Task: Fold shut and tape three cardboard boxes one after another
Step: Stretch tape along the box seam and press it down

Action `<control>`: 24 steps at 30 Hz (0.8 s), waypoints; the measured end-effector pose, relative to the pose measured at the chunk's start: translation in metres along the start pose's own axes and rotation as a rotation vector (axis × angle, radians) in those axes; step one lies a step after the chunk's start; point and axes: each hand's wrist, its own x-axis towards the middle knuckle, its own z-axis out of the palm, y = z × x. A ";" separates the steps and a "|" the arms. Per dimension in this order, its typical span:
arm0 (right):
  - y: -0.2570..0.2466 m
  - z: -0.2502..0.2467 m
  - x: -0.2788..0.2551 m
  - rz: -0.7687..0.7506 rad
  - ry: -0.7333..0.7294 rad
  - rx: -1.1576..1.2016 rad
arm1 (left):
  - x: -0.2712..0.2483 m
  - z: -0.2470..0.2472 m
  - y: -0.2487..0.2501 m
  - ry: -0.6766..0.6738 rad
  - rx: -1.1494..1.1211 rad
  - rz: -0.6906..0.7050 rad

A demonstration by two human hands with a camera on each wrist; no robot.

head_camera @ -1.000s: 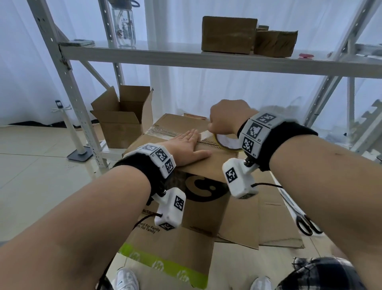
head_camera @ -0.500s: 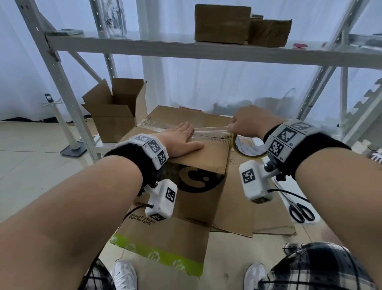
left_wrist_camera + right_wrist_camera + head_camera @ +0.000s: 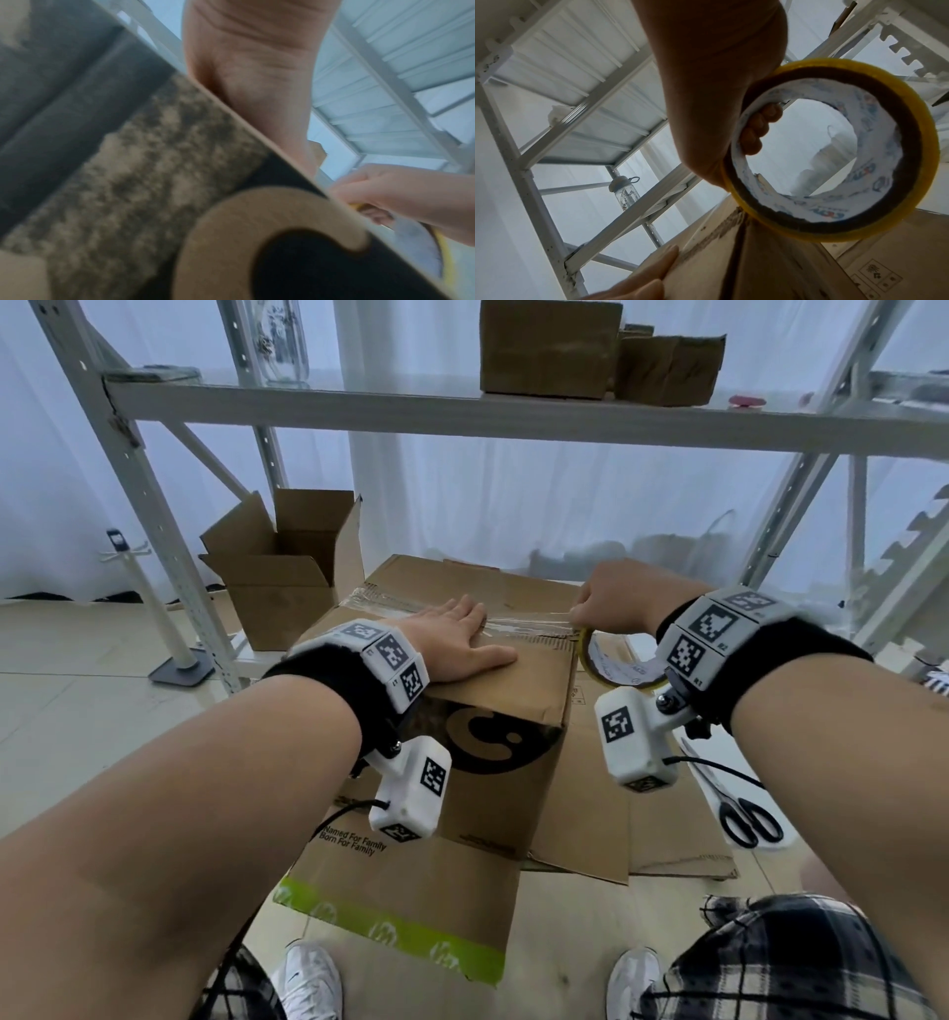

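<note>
Our left hand lies flat on the box, our right hand grips the tape roll; slack could wrinkle the strip off-seam.

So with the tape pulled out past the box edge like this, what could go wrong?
The clear strip hangs unstuck between the left hand and the tape roll; it could twist or stick to itself. The right hand may drift off the seam. The scissors lie out of reach of both busy hands.
</note>
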 end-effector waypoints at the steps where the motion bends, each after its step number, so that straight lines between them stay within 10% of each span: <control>1: 0.002 0.000 0.000 0.000 -0.014 0.023 | 0.001 -0.001 0.004 -0.009 0.017 -0.014; 24: 0.012 0.000 0.005 -0.064 0.061 0.025 | 0.004 0.002 0.051 -0.008 0.020 0.129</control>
